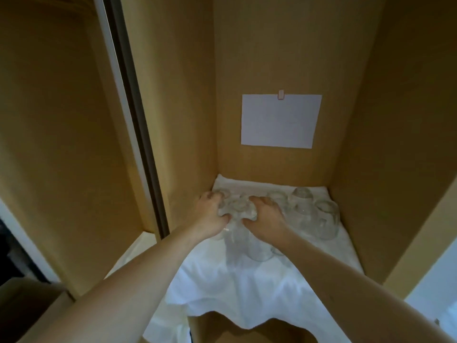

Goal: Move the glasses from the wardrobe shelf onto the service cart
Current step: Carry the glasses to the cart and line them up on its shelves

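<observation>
Several clear glasses stand upside down on a white cloth (pixel 247 293) that covers the wardrobe shelf. My left hand (pixel 210 214) grips the glasses at the back left. My right hand (pixel 265 215) grips a glass (pixel 238 206) in the middle of the group, just beside the left hand. Below my hands stands another glass (pixel 257 246). More glasses (pixel 326 219) stand to the right, untouched. The service cart is not in view.
Wooden wardrobe walls close in the shelf at the left, back and right. A white sheet of paper (pixel 280 121) is stuck on the back wall. A sliding door frame (pixel 133 115) runs down the left. The cloth hangs over the shelf's front edge.
</observation>
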`<state>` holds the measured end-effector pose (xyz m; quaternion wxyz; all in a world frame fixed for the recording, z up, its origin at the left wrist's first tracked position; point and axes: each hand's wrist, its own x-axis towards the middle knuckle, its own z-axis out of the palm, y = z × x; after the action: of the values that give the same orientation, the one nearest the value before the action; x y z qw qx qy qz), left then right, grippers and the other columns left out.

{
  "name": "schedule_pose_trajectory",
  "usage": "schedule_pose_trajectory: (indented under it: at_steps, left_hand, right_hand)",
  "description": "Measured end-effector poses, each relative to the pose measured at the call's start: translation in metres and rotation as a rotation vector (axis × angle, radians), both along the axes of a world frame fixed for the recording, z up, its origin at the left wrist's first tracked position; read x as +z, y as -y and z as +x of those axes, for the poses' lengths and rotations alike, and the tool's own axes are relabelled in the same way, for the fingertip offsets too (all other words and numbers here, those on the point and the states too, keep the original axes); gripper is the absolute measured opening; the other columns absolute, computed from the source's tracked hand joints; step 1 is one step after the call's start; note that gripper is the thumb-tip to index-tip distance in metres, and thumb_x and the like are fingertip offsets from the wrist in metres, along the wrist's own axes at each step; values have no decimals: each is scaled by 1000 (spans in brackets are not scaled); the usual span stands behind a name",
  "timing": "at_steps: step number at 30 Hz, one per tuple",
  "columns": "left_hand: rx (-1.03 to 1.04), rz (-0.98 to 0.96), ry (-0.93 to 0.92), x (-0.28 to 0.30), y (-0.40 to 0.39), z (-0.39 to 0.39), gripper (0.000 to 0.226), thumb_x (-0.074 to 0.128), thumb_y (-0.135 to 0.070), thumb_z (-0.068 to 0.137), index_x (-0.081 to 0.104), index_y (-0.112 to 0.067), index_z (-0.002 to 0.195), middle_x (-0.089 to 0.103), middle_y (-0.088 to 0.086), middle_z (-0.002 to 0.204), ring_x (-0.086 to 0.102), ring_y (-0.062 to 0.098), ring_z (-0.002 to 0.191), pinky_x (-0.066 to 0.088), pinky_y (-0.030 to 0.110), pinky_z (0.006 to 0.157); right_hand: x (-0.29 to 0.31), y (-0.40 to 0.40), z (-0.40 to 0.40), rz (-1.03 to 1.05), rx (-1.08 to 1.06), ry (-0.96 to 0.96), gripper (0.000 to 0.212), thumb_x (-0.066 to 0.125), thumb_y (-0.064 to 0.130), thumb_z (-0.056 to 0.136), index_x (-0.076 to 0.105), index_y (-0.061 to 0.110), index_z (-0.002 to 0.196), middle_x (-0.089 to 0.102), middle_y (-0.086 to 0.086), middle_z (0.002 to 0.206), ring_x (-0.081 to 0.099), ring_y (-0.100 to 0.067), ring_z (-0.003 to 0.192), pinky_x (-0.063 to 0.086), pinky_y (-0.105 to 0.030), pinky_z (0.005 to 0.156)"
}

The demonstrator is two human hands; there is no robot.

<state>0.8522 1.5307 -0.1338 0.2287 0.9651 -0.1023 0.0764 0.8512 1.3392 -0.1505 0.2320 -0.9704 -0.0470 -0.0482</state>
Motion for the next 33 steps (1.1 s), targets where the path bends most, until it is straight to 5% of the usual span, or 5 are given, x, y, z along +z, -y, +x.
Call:
schedule_pose_trajectory:
  at_steps: [13, 23, 26, 29, 33]
  left_hand:
    - [-55, -16, -80, 3, -4, 75, 69, 63, -44, 90, 41, -24, 151, 44, 8, 151, 40, 32, 138, 43, 42, 108]
    - [25, 29, -276, -10, 8, 163, 63, 60, -27, 87, 45, -32, 148, 39, 3, 151, 40, 27, 136, 44, 39, 109]
    - [41, 35, -368, -15, 12, 184, 64, 62, -27, 85, 46, -39, 145, 37, 1, 150, 41, 25, 135, 49, 33, 101]
    - [8, 69, -452, -22, 18, 198, 66, 68, -26, 84, 45, -39, 145, 37, 0, 147, 44, 22, 131, 52, 23, 74]
    - [-22, 140, -578, -30, 27, 209, 73, 77, -22, 81, 46, -31, 147, 44, 0, 143, 56, 18, 113, 60, 30, 79]
  right_hand:
    - [10, 6, 55, 1, -122, 41, 67, 68, 36, 90, 45, 18, 151, 49, -11, 149, 48, -32, 134, 39, -38, 112]
    - [-7, 20, 142, -102, 78, -219, 78, 75, 24, 82, 43, 24, 153, 43, -3, 155, 43, -26, 141, 42, -30, 109]
    - [-11, 19, 165, -130, 169, -315, 86, 79, 17, 79, 39, 24, 155, 40, -3, 156, 44, -24, 140, 47, -28, 103]
    - [-14, 17, 182, -191, 261, -415, 91, 81, 11, 78, 36, 22, 156, 39, -8, 153, 46, -25, 136, 49, -32, 103]
    - [-23, 15, 194, -252, 336, -492, 103, 86, 11, 75, 27, 22, 159, 42, -10, 147, 48, -26, 132, 49, -38, 103]
